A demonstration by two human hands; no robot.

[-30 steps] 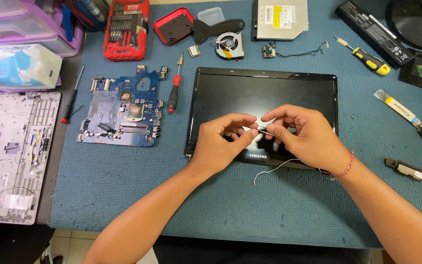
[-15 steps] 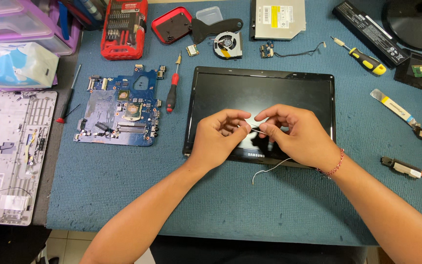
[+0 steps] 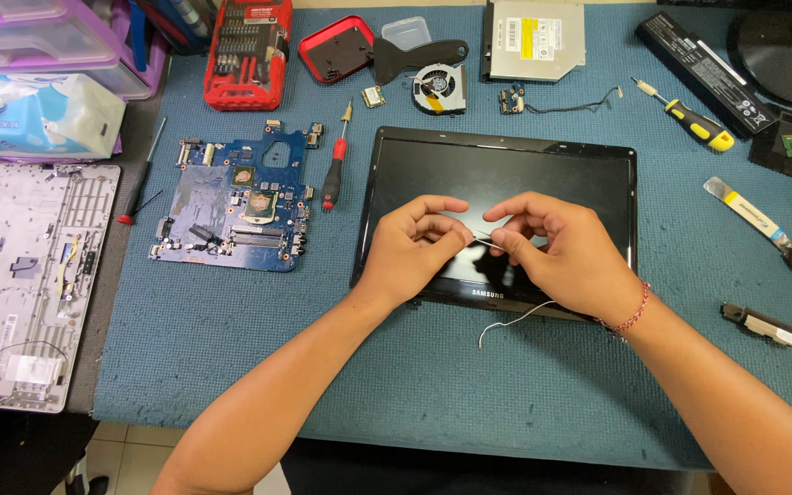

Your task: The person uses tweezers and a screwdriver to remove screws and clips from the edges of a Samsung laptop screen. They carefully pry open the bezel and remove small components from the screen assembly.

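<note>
Little has moved: your left hand (image 3: 410, 246) and right hand (image 3: 556, 252) stay together above the laptop screen panel (image 3: 506, 174) mid-worktop, both pinching the thin white cable (image 3: 515, 321). Light, limp, probably fragile; grip near its end.

Thin white wire (image 3: 515, 321): one end pinched between fingertips of left hand (image 3: 414, 247) and right hand (image 3: 556, 252), held just above screen; rest runs under right hand, free tail curls onto blue mat past panel's lower edge. Laptop screen panel (image 3: 506, 179): black bezel, dark glass, lying flat face up on table, under both hands, lower edge nearest person.
</note>
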